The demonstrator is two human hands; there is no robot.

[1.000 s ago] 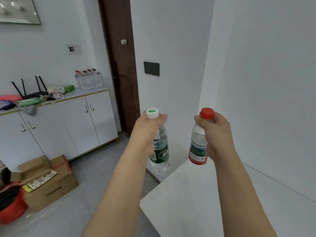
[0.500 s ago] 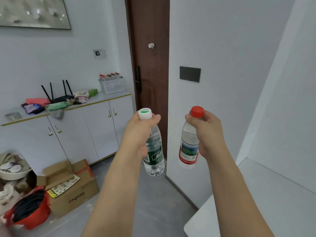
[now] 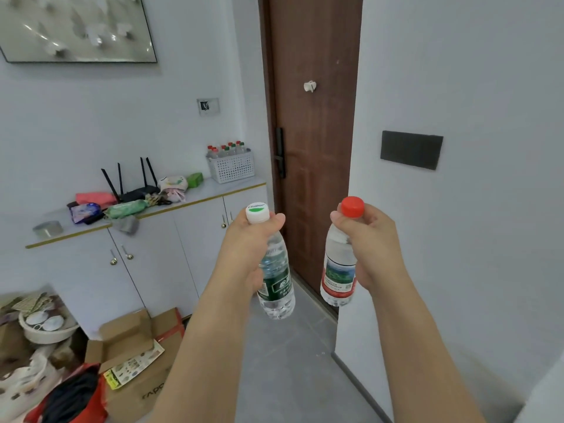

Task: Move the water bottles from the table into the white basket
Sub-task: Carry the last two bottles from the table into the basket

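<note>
- Since a moment earlier the table had slid from sight and the white basket (image 3: 232,167) loomed nearer.
- Left hand (image 3: 248,248) gripped the green-label bottle (image 3: 276,286); right hand (image 3: 367,239) gripped the red-label bottle (image 3: 338,274).
- Carrying step: next, a walk toward eleven o'clock, lowering both among the bottles already there.

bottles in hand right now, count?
2. The left hand grips the green-label bottle; the right hand grips the red-cap bottle. More stand in the white basket, partly hidden, not counted.
</note>
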